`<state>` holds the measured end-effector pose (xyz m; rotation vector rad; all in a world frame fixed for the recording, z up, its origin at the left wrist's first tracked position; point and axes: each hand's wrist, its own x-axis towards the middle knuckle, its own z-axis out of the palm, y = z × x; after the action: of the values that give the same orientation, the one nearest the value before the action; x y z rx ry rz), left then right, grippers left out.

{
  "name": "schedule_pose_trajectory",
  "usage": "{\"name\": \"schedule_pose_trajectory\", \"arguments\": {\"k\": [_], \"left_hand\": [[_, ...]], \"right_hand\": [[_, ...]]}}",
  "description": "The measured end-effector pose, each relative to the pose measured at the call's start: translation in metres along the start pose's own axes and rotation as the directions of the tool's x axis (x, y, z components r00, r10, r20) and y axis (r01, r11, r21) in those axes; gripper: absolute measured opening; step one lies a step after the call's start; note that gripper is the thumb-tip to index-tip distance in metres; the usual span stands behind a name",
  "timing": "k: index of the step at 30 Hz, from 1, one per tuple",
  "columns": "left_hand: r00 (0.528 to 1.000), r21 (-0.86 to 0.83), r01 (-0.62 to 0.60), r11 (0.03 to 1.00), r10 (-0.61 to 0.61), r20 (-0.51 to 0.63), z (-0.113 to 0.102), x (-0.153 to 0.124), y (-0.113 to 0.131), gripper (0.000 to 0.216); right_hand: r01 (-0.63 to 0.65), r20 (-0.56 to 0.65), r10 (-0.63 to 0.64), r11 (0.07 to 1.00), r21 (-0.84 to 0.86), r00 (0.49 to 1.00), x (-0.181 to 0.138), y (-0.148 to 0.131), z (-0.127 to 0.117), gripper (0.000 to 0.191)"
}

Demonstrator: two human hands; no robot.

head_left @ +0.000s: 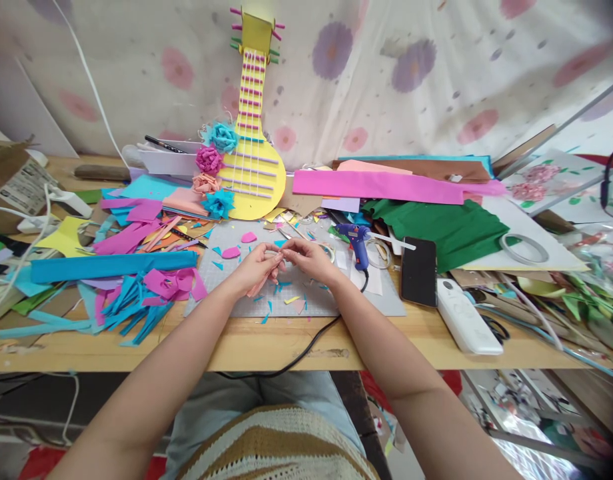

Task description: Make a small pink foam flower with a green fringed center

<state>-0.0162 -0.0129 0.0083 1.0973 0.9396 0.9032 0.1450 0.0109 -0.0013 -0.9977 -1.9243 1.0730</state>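
Observation:
My left hand (261, 267) is closed over a grey cutting mat (226, 293), and a piece of peach crepe paper (255, 288) hangs out below its fingers. Fingertips of my right hand (309, 259) are pinched together and meet those of the left; what lies between them is too small to make out. Behind the hands stands a yellow paper lute (256, 160) with white strings and paper flowers (209, 160) along its left side. Magenta paper petals (231, 253) and blue scraps lie around my hands on the mat.
A blue glue gun (355, 240) rests right of my hands, its black cord (311, 343) crossing the table's front. Beyond it lie a phone (419, 272), a white power strip (466, 317) and green crepe paper (446, 233). Blue and magenta strips (136, 300) pile up at left.

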Motion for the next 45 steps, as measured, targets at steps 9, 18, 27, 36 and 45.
{"name": "schedule_pose_trajectory", "arguments": {"k": [9, 18, 27, 36, 45], "left_hand": [[0.995, -0.072, 0.095, 0.993, -0.094, 0.013, -0.007, 0.001, 0.002, 0.023], [0.991, -0.097, 0.110, 0.989, -0.117, -0.065, -0.008, 0.000, 0.008, 0.019], [0.997, 0.139, 0.029, 0.990, -0.039, 0.068, -0.009, -0.002, -0.003, 0.033], [0.984, 0.050, 0.131, 0.990, -0.136, 0.113, -0.013, -0.002, 0.002, 0.024], [0.977, 0.033, 0.174, 0.984, -0.177, 0.119, -0.014, -0.004, 0.002, 0.025]], "right_hand": [[-0.016, -0.154, 0.057, 0.967, 0.253, 0.986, 0.005, 0.006, 0.000, 0.024], [-0.038, -0.202, 0.105, 0.949, 0.313, 0.974, 0.003, 0.000, -0.010, 0.031], [-0.089, -0.154, 0.145, 0.942, 0.324, 0.977, 0.004, 0.002, -0.004, 0.030], [-0.080, -0.163, 0.131, 0.953, 0.291, 0.978, 0.003, 0.005, -0.008, 0.027], [-0.091, 0.008, 0.094, 0.933, 0.348, 0.996, -0.002, -0.005, -0.012, 0.024]]}}
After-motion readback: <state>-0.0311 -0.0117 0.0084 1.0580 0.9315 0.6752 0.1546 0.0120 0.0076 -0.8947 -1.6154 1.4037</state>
